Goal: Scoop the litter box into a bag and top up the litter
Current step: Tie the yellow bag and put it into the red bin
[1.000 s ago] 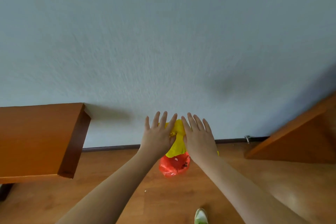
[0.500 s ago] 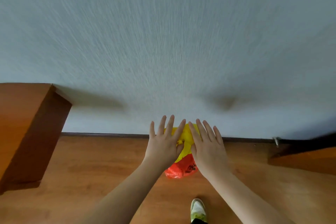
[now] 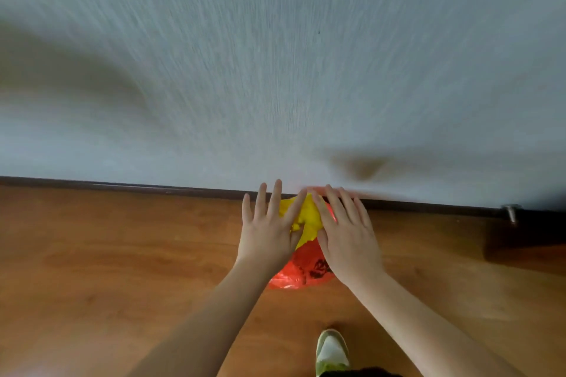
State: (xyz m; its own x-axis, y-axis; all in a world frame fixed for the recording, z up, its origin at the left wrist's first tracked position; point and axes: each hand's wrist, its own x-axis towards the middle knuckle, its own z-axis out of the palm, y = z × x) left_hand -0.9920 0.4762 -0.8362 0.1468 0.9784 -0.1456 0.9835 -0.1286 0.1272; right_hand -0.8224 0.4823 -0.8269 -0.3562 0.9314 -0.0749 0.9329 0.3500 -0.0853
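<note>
Head view, hands (image 3: pixel 266 236) apparently pinching bag (image 3: pixel 301 272)

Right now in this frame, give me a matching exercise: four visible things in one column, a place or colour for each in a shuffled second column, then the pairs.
1. bag
2. shoe
3. baseboard
4. door stop

a. bottom edge, below the hands
b. dark strip where wall meets floor
c. orange and yellow, between both hands
d. metal, far right at the wall

Pairs: 1-c, 2-a, 3-b, 4-d

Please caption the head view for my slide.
Both hands, left and right, hold a yellow-and-red plastic bag above a wooden floor.
</note>
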